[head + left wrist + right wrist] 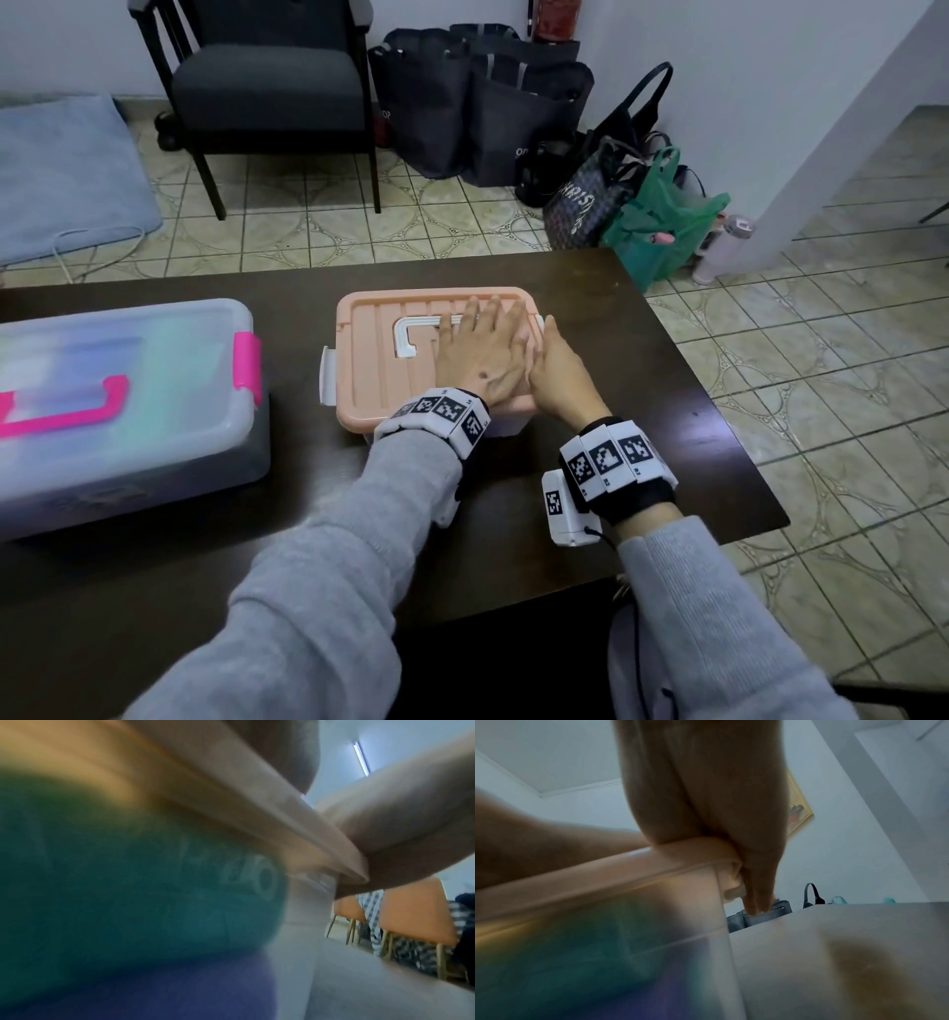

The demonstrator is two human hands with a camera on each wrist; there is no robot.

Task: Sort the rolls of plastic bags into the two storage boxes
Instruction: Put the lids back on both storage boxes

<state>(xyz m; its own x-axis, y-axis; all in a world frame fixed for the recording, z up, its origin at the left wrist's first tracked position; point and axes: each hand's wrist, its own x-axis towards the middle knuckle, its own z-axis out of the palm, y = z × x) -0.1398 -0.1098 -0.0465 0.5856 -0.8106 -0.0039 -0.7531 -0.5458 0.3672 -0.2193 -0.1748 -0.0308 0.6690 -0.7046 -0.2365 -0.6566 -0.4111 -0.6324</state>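
Lying flat, fingers spread, the left hand [480, 360] covers the peach lid [380, 349]; the right hand [557, 367] curls over its latch.

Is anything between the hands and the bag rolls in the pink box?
Yes. The closed pink lid covers the box; the left hand lies flat on it, and the right hand is at its right edge. Green and blue rolls show through the wall.

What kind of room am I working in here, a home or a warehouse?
Most likely a home or small office room, not a warehouse: patterned tiled floor, a dark upholstered armchair against the wall, and shopping bags heaped in the corner behind the low dark table.
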